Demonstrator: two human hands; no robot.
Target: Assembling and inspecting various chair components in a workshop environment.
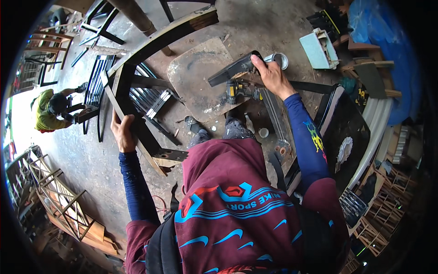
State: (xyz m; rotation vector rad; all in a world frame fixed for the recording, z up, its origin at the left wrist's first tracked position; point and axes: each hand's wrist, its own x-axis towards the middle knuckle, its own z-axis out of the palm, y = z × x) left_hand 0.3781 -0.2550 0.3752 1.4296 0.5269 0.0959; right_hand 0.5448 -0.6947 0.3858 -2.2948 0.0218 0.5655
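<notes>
My left hand is closed around a dark-painted wooden frame, whose long curved rail arches up and away to the far side. Bare wood shows along parts of its edges, and holes mark its lower end. In my right hand, fingers wrapped at one end, is a short black wooden piece pointing leftward. Just under that piece sits a yellow and black cordless drill. Behind it a worn rounded board lies low in front of me. The frame and the short piece are apart.
Black slatted frames lie on the floor at left. A co-worker in a yellow top bends at far left. An open tin and a pale blue box are at right. Wooden lattice frames stand lower left.
</notes>
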